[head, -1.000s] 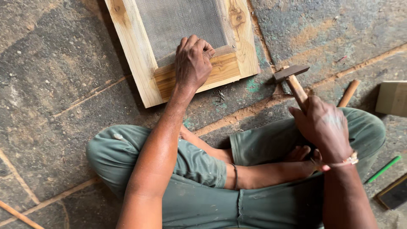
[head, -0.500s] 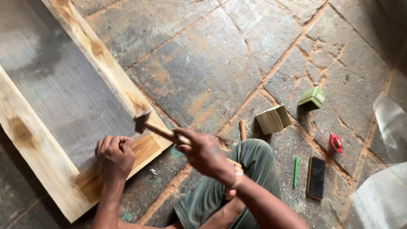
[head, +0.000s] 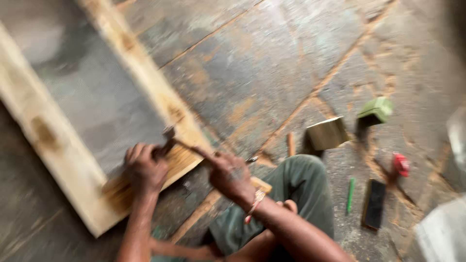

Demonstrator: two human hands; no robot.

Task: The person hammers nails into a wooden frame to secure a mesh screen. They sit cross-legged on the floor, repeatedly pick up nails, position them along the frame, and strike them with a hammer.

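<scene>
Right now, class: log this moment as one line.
left hand: pressing wooden frame | right hand: gripping hammer over frame corner | floor: green pencil

Dusty grey stone-slab floor point(head: 272, 63) with sawdust-filled orange joints, daylight

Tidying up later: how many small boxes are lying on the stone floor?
2. A tan box lies just beyond the knee; a green box lies farther right. The picture is blurred, so others may be out of view.
</scene>
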